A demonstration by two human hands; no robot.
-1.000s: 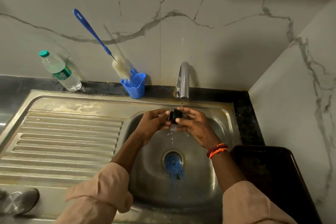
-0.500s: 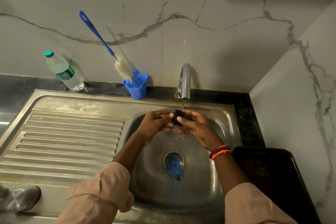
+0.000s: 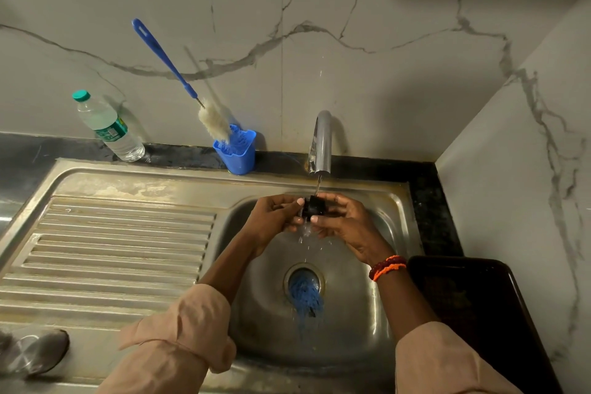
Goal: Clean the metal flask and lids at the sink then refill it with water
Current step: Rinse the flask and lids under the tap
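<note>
both grips (image 3: 276,214) (image 3: 343,220) pinch a small black lid (image 3: 311,208) (wet) under the steel tap (image 3: 321,144).

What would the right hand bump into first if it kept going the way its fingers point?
The right hand points left, so it would probably meet the left hand first; both already hold the small black lid between them under the tap. Depth is hard to judge.

Black lid (image 3: 311,207) between hands, under tap (image 3: 321,144)
</note>
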